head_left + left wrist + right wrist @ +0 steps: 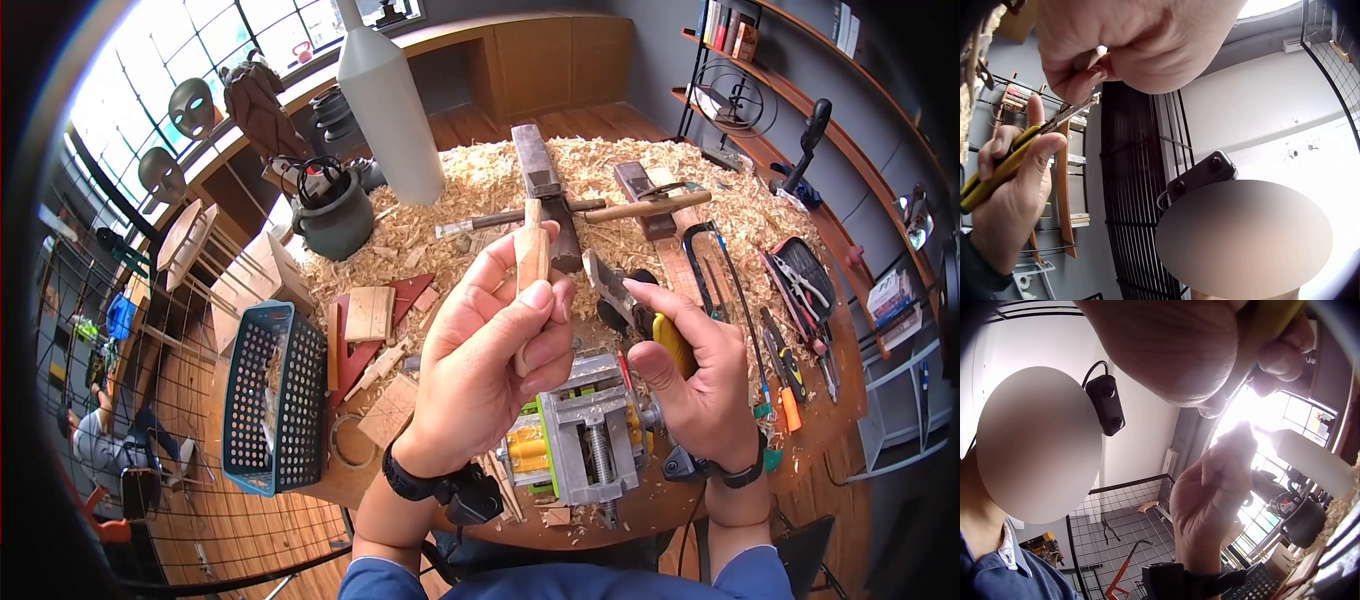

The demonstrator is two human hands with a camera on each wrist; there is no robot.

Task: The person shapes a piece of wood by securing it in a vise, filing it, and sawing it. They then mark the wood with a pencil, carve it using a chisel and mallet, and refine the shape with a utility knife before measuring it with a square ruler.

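My left hand [478, 365] pinches a small carved piece of pale wood [533, 258] between thumb and fingers. The piece stands upright, with a narrower peg-like top and a wider faceted body; its lower part is partly hidden by the fingers. To the right, my right hand [705, 385] grips a utility knife by its yellow and black handle [674, 345]. In the left wrist view the knife blade [1071, 114] points up toward the left hand [1141, 50], and a bit of shaving clings near its tip. Below both hands sits a grey metal bench vise [590, 440].
Wood shavings [470, 165] cover much of the table. A wooden hand plane [535, 165], a mallet-like wooden tool [650, 205] and a hacksaw [735, 290] lie beyond the hands. A perforated basket [272, 400] stands left, a dark pot [335, 220] and white bottle [390, 110] behind.
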